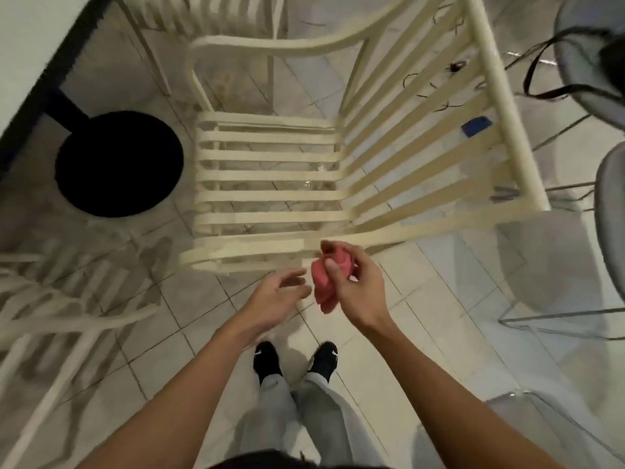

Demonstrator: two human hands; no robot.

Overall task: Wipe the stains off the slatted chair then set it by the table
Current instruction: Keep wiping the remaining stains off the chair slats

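a: what is the right hand doing?
b: it is gripping a bunched pink cloth, with thumb and curled fingers closing round it and a loose end hanging below the palm.
a: and the left hand?
b: it is hovering just beside the cloth, fingers relaxed and slightly spread, holding nothing. i cannot tell whether a fingertip is touching the cloth.
a: where is the slatted chair standing?
b: on the tiled floor, right in front of both hands. it is cream, seen from its side: the near armrest is lying just beyond the cloth, and the backrest is rising to the right.
a: and the table?
b: it is showing at the upper left, a pale top with a dark edge. its black round base is sitting just beside the chair's front.
a: anything else?
b: another slatted chair is standing at the lower left, grey chairs at the right, and black shoes are showing below the hands.
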